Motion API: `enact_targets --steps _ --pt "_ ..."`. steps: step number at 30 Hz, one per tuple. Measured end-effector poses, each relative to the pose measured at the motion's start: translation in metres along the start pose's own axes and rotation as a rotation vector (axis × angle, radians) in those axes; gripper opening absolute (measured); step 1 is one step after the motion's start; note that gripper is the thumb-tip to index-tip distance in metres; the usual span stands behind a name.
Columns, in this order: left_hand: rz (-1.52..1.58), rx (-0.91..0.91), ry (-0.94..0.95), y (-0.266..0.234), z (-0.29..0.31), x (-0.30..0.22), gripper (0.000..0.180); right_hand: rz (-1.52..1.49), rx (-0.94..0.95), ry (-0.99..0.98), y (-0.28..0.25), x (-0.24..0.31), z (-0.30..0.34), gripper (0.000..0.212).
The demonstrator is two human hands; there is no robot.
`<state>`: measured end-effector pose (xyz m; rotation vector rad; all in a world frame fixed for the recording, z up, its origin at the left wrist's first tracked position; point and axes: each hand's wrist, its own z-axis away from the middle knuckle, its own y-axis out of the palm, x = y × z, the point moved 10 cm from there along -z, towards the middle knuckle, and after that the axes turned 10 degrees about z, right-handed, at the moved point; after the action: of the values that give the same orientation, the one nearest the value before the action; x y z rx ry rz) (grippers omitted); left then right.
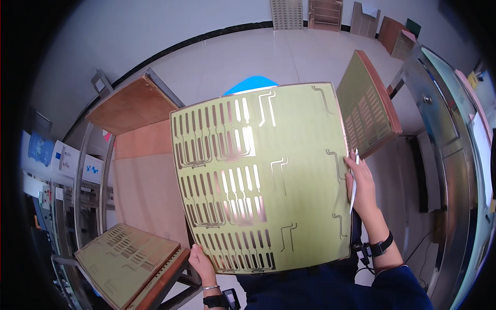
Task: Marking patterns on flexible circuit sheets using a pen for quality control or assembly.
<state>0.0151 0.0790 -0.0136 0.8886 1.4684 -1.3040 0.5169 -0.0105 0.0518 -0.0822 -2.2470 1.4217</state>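
Green panel [307, 178] | your left hand [202, 266] pinches its lower-left edge; your right hand [363, 186], its right edge, with a white stick [353, 192] | opposed grips presumably steady it

Head-worn fisheye cam, L of pair, facing down & fwd, panel [310, 134] close mid-view, wall [181, 26] far at top, edges bent

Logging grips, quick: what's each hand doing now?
Left hand: holding the green panel near its lower-left corner.
Right hand: holding the panel's right edge and a thin white stick.
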Motion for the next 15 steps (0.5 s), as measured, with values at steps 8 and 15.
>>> enact_targets --steps 8,15 --pt "0.033 0.002 -0.097 -0.009 -0.003 0.017 0.042 -0.014 -0.243 -0.041 -0.042 0.041 -0.034 0.054" --pt "0.089 0.163 -0.272 -0.004 -0.015 0.02 0.043 -0.633 0.06 0.051 0.012 0.069 -0.039 0.044"
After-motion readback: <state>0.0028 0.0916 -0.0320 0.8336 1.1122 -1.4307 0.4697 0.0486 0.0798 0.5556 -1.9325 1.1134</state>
